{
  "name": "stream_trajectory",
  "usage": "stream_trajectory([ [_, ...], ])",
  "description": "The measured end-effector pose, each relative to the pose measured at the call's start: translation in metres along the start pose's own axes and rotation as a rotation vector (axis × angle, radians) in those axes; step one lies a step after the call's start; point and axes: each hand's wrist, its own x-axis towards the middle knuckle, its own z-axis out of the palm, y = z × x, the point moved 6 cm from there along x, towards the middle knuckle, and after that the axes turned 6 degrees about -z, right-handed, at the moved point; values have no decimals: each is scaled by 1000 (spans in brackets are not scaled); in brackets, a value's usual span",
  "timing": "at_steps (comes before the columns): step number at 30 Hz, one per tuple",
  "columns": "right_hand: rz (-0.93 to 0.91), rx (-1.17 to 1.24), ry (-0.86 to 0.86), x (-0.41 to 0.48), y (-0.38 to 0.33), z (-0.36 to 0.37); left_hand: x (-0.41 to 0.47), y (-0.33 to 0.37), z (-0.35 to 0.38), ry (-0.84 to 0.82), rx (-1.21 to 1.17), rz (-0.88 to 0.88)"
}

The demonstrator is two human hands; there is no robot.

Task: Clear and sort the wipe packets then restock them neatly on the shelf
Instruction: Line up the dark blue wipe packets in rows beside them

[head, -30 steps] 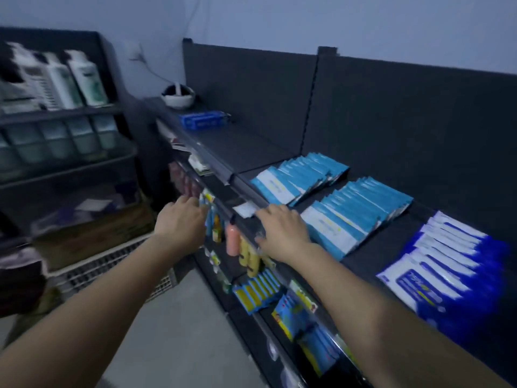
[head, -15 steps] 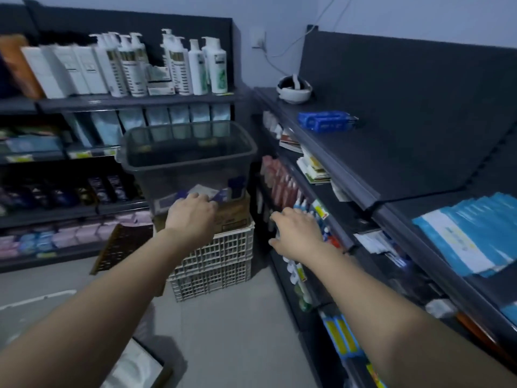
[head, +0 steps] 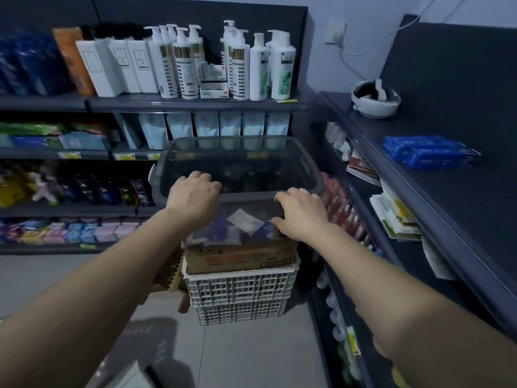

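Left hand (head: pixel 193 197) and right hand (head: pixel 303 217) at the near rim of the dark translucent bin (head: pixel 240 152); each grip is curled closed over that rim. Wipe packets (head: pixel 243 222) show through its near wall, above a cardboard box (head: pixel 240 257) on stacked white crates (head: pixel 240 298).

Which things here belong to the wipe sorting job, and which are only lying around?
Job: plastic bin with packets seen through its wall, left hand and right hand on its rim; blue pack, likely wipes, on shelf.
Lying about: pump bottles, leaflets, white crates.
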Motion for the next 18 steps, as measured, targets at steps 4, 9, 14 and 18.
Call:
stream_trajectory([
  [4, -40, 15, 6, 70, 17, 3, 59, -15, 20, -49, -5, -39],
  [9, -63, 14, -113, 138, 31, 33, 114, -31, 67, -199, 8, -54],
  [14, -62, 50, -321, 193, 48, 83, 158, -44, 136, -509, -70, -67],
  [18, -39, 54, -462, 228, 65, 123, 184, -50, 207, -784, -55, 17],
])
